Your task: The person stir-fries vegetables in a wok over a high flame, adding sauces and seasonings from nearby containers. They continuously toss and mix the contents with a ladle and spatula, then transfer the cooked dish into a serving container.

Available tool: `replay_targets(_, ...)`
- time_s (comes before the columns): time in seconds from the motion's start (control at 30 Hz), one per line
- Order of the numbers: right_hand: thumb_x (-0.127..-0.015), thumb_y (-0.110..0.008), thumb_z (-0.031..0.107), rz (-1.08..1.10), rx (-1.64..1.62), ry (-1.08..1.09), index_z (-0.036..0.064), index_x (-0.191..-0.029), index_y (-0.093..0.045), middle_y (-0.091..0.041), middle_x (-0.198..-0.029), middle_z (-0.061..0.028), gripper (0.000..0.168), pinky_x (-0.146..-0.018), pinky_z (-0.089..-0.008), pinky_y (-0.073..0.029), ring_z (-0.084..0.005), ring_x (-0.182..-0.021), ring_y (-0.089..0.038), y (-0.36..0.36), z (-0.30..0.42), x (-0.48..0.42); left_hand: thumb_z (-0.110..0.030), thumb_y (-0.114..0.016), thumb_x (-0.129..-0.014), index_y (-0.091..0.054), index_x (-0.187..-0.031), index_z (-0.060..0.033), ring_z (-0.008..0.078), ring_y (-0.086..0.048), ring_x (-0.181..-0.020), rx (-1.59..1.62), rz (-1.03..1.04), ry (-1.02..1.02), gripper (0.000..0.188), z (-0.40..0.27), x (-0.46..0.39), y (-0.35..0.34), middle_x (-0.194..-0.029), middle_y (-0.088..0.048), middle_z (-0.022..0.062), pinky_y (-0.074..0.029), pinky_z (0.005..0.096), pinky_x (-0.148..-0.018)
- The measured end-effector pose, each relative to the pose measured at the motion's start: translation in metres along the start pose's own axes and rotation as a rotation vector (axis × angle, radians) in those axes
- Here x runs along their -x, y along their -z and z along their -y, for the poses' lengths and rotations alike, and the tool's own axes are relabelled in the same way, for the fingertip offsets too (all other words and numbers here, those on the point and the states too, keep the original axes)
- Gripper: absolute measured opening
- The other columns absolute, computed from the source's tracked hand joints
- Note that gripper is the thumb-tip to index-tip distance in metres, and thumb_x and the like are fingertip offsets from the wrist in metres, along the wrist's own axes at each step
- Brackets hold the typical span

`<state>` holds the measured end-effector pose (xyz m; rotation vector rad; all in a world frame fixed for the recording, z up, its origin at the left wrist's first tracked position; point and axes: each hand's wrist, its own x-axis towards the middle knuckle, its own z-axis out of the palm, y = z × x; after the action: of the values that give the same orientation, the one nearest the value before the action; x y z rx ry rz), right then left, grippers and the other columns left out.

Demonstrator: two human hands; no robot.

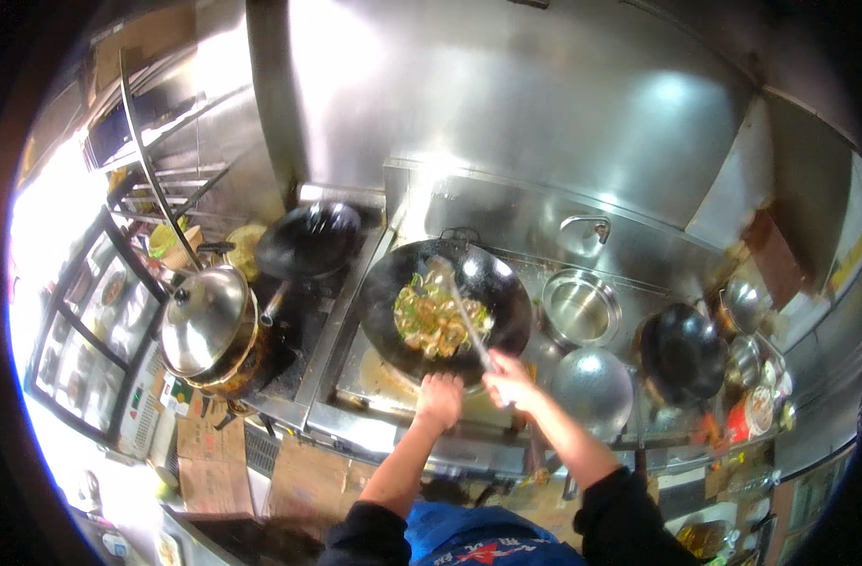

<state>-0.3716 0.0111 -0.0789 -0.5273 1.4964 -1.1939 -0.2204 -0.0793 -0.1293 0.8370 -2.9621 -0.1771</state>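
Observation:
A large black wok sits on the burner in front of me, holding a sliced, stir-fried dish with brown, pale and green pieces. My left hand is closed at the wok's near rim; the part it grips is hidden under the fingers. In my right hand is the handle of a long metal cooking utensil. Its head lies among the food towards the far side of the wok, blurred, so a ladle or a spatula cannot be told apart. The far rim bears a loop handle.
Left of the wok are a black pan with a handle and a pot under a domed steel lid. On the right stand a steel pot, a metal bowl-shaped vessel and another black wok. A faucet projects from the back panel.

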Motion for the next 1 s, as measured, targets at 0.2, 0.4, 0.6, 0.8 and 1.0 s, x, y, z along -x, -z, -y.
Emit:
replay_targets(0.2, -0.083, -0.053, 0.004, 0.211, 1.127, 0.056, 0.012, -0.144, -0.03, -0.062, -0.075, -0.012, 0.065, -0.049, -0.0311, -0.05, -0.0154, -0.049, -0.054, 0.043, 0.03, 0.09, -0.028, -0.05, -0.088, -0.06, -0.088, -0.0086, 0.0271, -0.059, -0.093, 0.018, -0.093, -0.023, 0.021, 0.002, 0.006, -0.001, -0.092, -0.063, 0.0108, -0.043, 0.0402, -0.082)
replay_targets(0.4, -0.084, -0.054, 0.01, 0.336, 1.008, 0.175, 0.014, -0.146, -0.026, -0.061, -0.07, -0.0103, 0.068, -0.047, -0.0294, -0.049, -0.0145, -0.045, -0.053, 0.092, 0.057, 0.193, -0.033, -0.049, -0.091, -0.058, -0.063, -0.0093, 0.0278, -0.058, -0.055, 0.096, -0.33, -0.061, 0.037, -0.015, 0.013, 0.044, -0.061, -0.059, 0.0105, -0.047, 0.04, -0.059)
replay_targets(0.6, -0.088, -0.048, 0.009, 0.209, 1.083, -0.031, 0.011, -0.146, -0.024, -0.057, -0.062, -0.0078, 0.063, -0.04, -0.0251, -0.044, -0.0118, -0.043, -0.05, 0.084, 0.045, 0.136, -0.036, -0.048, -0.091, -0.063, -0.056, -0.011, 0.0282, -0.059, -0.047, 0.056, -0.318, -0.058, 0.046, 0.003, 0.005, 0.008, -0.054, -0.06, 0.0119, -0.047, 0.0394, -0.048)
replay_targets(0.8, -0.079, -0.054, 0.016, -0.117, 1.089, 0.339, 0.01, -0.138, -0.03, -0.061, -0.075, -0.0227, 0.064, -0.063, -0.0492, -0.049, -0.0393, -0.064, -0.061, 0.12, -0.099, 0.144, -0.022, -0.059, -0.079, -0.052, -0.046, -0.0147, 0.0238, -0.048, -0.035, 0.166, -0.545, -0.145, 0.034, -0.029, 0.086, 0.028, -0.045, -0.053, 0.0067, -0.039, 0.0377, -0.037)
replay_targets(1.0, -0.074, -0.056, 0.014, -0.21, 1.071, 0.19, 0.003, -0.111, -0.045, -0.06, -0.088, -0.0265, 0.039, -0.075, -0.0512, -0.047, -0.0456, -0.083, -0.059, 0.129, -0.112, 0.144, -0.03, -0.049, -0.088, -0.061, -0.052, -0.016, 0.0248, -0.061, -0.051, 0.084, -0.288, 0.089, 0.04, -0.006, 0.003, 0.02, -0.052, -0.06, 0.0055, -0.048, 0.041, -0.055)
